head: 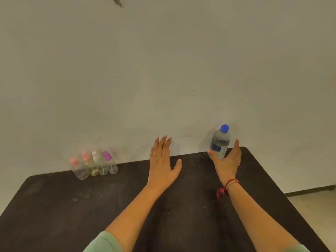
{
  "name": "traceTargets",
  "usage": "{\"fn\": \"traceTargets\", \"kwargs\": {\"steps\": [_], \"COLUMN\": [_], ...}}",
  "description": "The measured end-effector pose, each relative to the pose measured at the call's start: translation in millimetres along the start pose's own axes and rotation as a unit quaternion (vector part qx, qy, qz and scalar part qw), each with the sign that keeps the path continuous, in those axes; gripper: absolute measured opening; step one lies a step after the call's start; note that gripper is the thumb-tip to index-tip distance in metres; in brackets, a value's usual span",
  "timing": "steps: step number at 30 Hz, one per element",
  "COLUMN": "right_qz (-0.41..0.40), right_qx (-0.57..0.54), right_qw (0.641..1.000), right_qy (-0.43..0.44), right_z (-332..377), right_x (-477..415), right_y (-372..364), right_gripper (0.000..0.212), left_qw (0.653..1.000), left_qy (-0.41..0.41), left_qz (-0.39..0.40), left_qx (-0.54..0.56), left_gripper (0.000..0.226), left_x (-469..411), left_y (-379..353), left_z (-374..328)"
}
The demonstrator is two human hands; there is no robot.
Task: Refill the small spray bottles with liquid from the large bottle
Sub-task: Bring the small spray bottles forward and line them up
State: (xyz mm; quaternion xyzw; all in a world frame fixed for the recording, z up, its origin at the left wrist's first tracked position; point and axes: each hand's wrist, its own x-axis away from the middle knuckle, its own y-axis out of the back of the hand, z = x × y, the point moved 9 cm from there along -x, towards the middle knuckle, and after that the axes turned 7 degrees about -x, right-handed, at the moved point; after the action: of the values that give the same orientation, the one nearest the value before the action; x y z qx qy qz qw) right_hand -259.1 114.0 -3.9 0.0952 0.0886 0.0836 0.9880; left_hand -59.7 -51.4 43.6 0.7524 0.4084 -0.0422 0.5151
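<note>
Clear plastic under a blue cap (224, 128), the large bottle (221, 140) was pictured near the far right corner of the table (72, 206), close to the wall (163, 70) and leaning slightly. It was framed by the right hand (228, 160), with the thumb set against its lower left side and the fingers (236, 144) raised almost straight along its right. Whether a firm grip had been closed could not be told through the blur. The base of the bottle was hidden behind the palm. With the cap in place, no pouring could be judged to have begun; the reach was read as a first step, made to bring the supply within working range.

The left hand (161, 160) was held flat and spread above the middle of the table with nothing in it, probably kept free for the cap or for one of the small containers. A ring (154, 155) was worn on it, and red thread (231, 183) was tied at the right wrist.

Well apart, at the far left, the small spray bottles (94, 165) were lined up in a tight row of four against the wall, topped in pink, pink, white and purple. All were seen closed and untouched, apparently parked there to keep the dark surface open for filling.
</note>
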Motion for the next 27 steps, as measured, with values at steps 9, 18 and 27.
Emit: {"fn": "traceTargets", "kwargs": {"steps": [9,18,27], "right_qz": [0.019,0.061,0.132], "right_qx": [-0.037,-0.002,0.002], "right_qw": [0.998,0.998,0.991], "right_qy": [-0.05,-0.026,-0.014], "right_z": [-17.3,-17.1,-14.7], "right_x": [-28.0,-0.4,78.7], "right_y": [-19.5,-16.6,11.7], "right_gripper": [0.078,0.074,0.072], "left_qw": [1.0,0.998,0.996], "left_qy": [0.005,0.054,0.091], "left_qz": [-0.007,-0.02,-0.008], "left_qx": [-0.016,-0.019,-0.019], "left_gripper": [0.074,0.074,0.076], "left_x": [12.9,52.6,115.9], "left_y": [5.6,24.3,39.6], "left_z": [15.1,37.4,9.4]}}
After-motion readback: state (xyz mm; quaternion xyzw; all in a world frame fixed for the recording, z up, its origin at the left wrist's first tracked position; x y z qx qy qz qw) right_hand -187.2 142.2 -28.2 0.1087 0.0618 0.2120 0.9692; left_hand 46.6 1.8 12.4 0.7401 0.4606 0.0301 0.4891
